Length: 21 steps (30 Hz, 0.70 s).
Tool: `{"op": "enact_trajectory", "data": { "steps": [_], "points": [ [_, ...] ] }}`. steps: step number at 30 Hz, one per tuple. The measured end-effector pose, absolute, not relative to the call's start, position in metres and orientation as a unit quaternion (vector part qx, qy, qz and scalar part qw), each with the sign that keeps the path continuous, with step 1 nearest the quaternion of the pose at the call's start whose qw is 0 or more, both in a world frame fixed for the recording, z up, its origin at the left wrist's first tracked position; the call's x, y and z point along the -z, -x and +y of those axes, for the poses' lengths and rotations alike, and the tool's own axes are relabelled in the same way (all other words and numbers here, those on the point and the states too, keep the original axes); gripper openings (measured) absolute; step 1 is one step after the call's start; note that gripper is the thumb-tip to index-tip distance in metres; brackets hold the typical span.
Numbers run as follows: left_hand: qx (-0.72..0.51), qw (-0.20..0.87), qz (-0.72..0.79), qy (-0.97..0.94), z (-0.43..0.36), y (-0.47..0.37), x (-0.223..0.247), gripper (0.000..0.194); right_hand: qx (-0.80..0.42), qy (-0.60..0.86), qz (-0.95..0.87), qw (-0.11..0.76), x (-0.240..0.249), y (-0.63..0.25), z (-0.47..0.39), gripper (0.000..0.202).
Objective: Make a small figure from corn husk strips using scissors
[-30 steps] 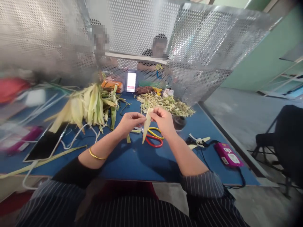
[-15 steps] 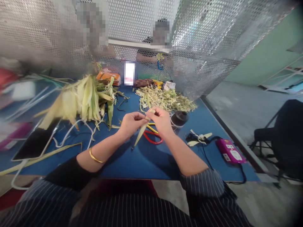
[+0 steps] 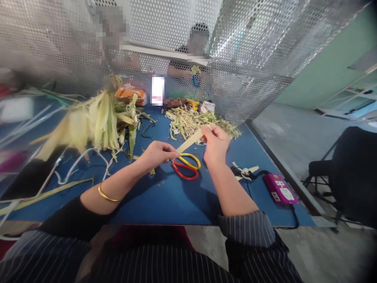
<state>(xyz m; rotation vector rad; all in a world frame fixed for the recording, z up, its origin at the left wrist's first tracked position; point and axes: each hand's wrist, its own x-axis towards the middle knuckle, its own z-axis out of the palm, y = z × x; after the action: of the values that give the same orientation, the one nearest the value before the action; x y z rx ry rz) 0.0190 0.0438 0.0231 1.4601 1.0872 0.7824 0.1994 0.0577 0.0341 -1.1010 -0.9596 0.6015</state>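
A pale strip of corn husk is stretched slantwise between my two hands, above the blue table. My left hand pinches its lower end, and my right hand grips the upper end between thumb and fingers. Under the strip, close to my left fingertips, lie scissors with one red and one yellow handle loop; their blades are mostly hidden. A heap of shredded husk spreads behind my hands. To the left stands a large bundle of corn husks.
A purple power strip with a black cable lies at the right. A white cord and a dark tablet-like panel are at the left. At the back stand a lit phone, an orange packet and a perforated screen, people beyond it.
My hands have moved apart, my right hand up and right, drawing the husk strip out between them. The scissors are more exposed, and the black thread cone is now hidden behind my right hand.
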Motion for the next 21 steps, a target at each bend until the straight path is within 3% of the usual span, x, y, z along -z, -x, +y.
{"op": "enact_trajectory", "data": {
  "steps": [7, 13, 21],
  "points": [
    [-0.361, 0.596, 0.438, -0.568, 0.048, -0.017, -0.023, 0.009, -0.229, 0.519, -0.455, 0.686, -0.039, -0.208, 0.059, 0.017],
    [-0.364, 0.624, 0.422, -0.549, 0.049, -0.018, -0.017, 0.017, -0.252, 0.524, -0.434, 0.688, -0.036, -0.213, 0.064, 0.019],
    [-0.348, 0.528, 0.443, -0.636, 0.045, -0.02, -0.016, 0.017, -0.275, 0.503, -0.441, 0.691, -0.031, -0.208, 0.064, 0.018]
  ]
}}
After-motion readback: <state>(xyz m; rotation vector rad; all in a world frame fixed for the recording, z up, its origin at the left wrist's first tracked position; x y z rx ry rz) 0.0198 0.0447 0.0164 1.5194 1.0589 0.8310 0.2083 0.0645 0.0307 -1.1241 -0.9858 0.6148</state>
